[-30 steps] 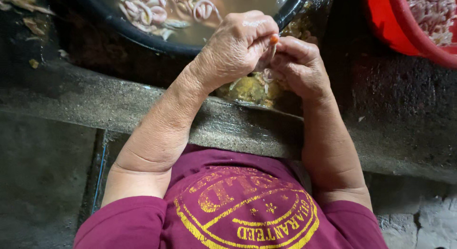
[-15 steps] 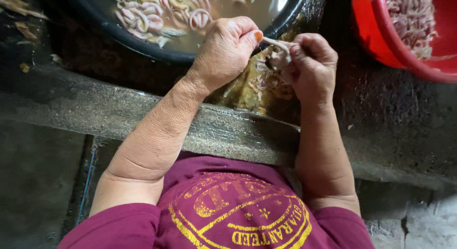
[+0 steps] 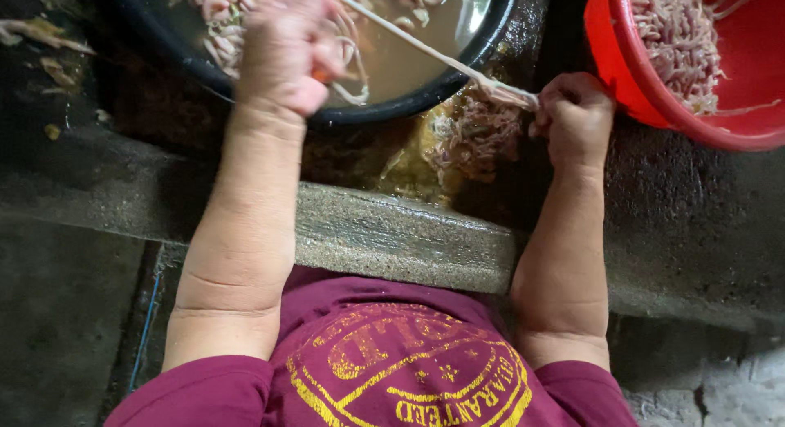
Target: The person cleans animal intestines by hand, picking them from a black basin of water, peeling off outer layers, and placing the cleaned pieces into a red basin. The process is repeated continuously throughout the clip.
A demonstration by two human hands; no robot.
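Since half a second earlier the hands had drawn apart, the left hand (image 3: 282, 55) fisted over the black basin (image 3: 458, 67) and the right hand (image 3: 575, 120) pinching a pale, slick, thin strand (image 3: 433, 58) stretched taut between them, beside the glossy red bucket (image 3: 621, 84).

Rough, wet food-preparation area — a back-of-house processing spot rather than a fitted kitchen. Work surface is a bare concrete ledge (image 3: 392, 231), dark and damp, with scraps (image 3: 470, 137) lying on it. A large black basin (image 3: 458, 76) holds murky water with pale pinkish offal strips; a red plastic tub (image 3: 654, 108) beside it is filled with the same cleaned strips. Floor below is plain grey cement (image 3: 57, 312) — stained, unfinished.
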